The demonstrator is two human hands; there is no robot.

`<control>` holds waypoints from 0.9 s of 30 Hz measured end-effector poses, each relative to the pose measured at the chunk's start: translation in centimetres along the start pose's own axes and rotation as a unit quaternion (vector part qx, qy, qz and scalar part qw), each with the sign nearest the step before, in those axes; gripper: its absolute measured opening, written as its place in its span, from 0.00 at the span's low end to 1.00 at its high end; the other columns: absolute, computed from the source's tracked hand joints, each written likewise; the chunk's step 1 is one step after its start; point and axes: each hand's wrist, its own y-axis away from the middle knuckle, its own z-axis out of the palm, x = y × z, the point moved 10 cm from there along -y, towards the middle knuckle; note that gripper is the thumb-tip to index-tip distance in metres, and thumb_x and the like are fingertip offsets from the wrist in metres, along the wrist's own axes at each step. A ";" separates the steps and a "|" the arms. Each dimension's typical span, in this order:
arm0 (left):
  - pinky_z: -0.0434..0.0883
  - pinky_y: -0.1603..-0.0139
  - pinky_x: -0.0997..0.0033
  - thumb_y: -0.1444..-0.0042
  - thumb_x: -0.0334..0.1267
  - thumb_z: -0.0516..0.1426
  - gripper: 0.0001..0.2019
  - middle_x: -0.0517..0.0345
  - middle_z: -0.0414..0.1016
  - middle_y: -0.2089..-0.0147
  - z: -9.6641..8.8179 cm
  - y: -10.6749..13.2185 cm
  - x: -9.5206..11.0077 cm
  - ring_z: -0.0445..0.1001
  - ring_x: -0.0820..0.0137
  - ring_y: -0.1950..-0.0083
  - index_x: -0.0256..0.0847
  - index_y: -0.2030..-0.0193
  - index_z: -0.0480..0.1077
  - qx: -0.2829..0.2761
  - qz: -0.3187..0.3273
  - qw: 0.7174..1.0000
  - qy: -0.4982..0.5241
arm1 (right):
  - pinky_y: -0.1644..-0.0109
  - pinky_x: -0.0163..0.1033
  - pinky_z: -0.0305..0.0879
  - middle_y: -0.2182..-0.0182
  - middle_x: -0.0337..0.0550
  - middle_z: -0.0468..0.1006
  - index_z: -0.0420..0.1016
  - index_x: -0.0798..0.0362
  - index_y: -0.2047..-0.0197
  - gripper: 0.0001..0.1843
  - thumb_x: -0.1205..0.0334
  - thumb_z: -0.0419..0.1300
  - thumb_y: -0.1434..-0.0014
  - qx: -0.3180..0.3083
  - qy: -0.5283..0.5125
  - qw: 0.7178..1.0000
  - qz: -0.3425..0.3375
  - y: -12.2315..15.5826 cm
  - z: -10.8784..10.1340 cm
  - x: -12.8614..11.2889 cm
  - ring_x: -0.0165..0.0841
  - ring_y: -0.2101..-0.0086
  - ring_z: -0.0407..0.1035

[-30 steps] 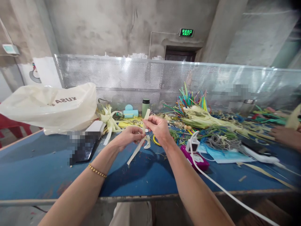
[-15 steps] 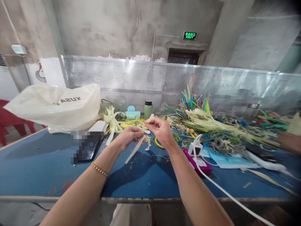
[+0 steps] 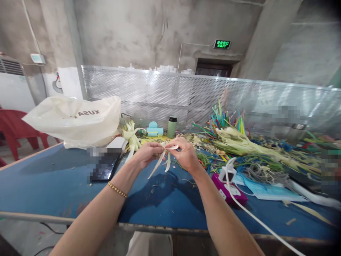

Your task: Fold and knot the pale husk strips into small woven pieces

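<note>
My left hand, with a gold beaded bracelet on its wrist, pinches pale flat strips that look like dried husk. My right hand is closed on another part of the same strips, its fingertips close to the left ones. The strips cross between the two hands, with loose ends hanging down over the blue table. Fingers cover the place where they cross, so whether it is knotted cannot be seen.
Left stand a white plastic bag and a dark tablet-like device. A green flask is behind my hands. On the right lie a purple power strip with a white cable, a blue mask, a husk bundle and tangled cords.
The view has shifted a little to the left. My right fingers have turned the upper strip end, which pointed up, to lie sideways toward the right. A person's hand at the right edge is gone from view.
</note>
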 end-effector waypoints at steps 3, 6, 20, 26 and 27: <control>0.71 0.66 0.70 0.57 0.31 0.64 0.04 0.53 0.77 0.73 0.0 0.1 0.1 0.74 0.73 0.75 0.32 0.74 0.74 0.005 -0.008 1.000 0.001 | 0.57 0.41 0.63 0.68 0.45 0.79 0.81 0.49 0.68 0.05 0.59 0.64 0.43 0.000 0.011 1.000 -0.011 0.0 0.0 0.1 0.36 0.63 0.68; 0.70 0.68 0.71 0.57 0.30 0.64 0.04 0.53 0.76 0.74 0.0 0.2 0.2 0.74 0.72 0.75 0.32 0.74 0.74 0.011 -0.013 1.000 0.011 | 0.56 0.42 0.63 0.67 0.45 0.80 0.82 0.48 0.66 0.05 0.60 0.64 0.42 -0.005 0.019 1.000 -0.013 0.0 0.1 0.3 0.37 0.62 0.68; 0.67 0.68 0.72 0.60 0.33 0.69 0.10 0.56 0.74 0.77 0.1 0.3 0.5 0.71 0.74 0.75 0.33 0.76 0.72 0.029 0.030 0.999 0.018 | 0.55 0.40 0.63 0.65 0.43 0.81 0.83 0.48 0.66 0.10 0.67 0.59 0.42 -0.033 -0.005 0.999 0.019 0.1 0.6 0.9 0.35 0.62 0.70; 0.68 0.68 0.74 0.62 0.33 0.69 0.10 0.58 0.75 0.76 -0.4 0.2 1.6 0.72 0.75 0.74 0.33 0.74 0.73 0.047 0.074 0.996 0.000 | 0.66 0.36 0.63 0.69 0.45 0.80 0.79 0.55 0.64 0.12 0.60 0.55 0.41 0.035 -0.079 0.987 0.137 0.4 -0.8 3.0 0.32 0.70 0.70; 0.67 0.68 0.74 0.62 0.33 0.69 0.11 0.58 0.75 0.76 -0.5 0.2 1.6 0.72 0.75 0.74 0.33 0.73 0.73 0.051 0.080 0.995 -0.006 | 0.69 0.35 0.60 0.72 0.44 0.78 0.78 0.55 0.68 0.13 0.57 0.56 0.41 0.032 -0.070 0.985 0.154 0.5 -0.7 3.2 0.31 0.73 0.68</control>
